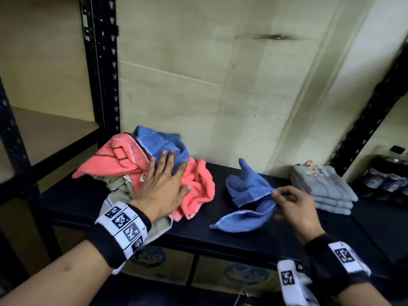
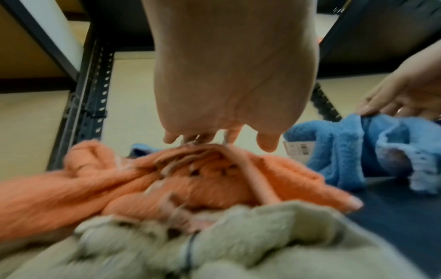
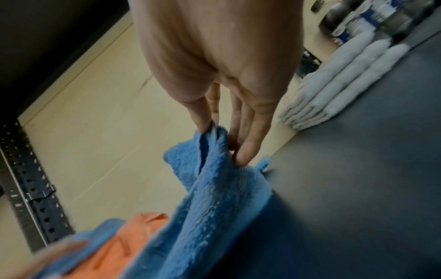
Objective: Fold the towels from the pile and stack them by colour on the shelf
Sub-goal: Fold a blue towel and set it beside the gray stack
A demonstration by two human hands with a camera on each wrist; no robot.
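Blue towel [image 1: 247,191] crumpled (shelf [image 1: 231,235]).

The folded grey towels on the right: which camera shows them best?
The head view: the folded grey towels sit whole on the shelf, label on top. The right wrist view shows the stack tilted and blurred. The left wrist view does not show it.
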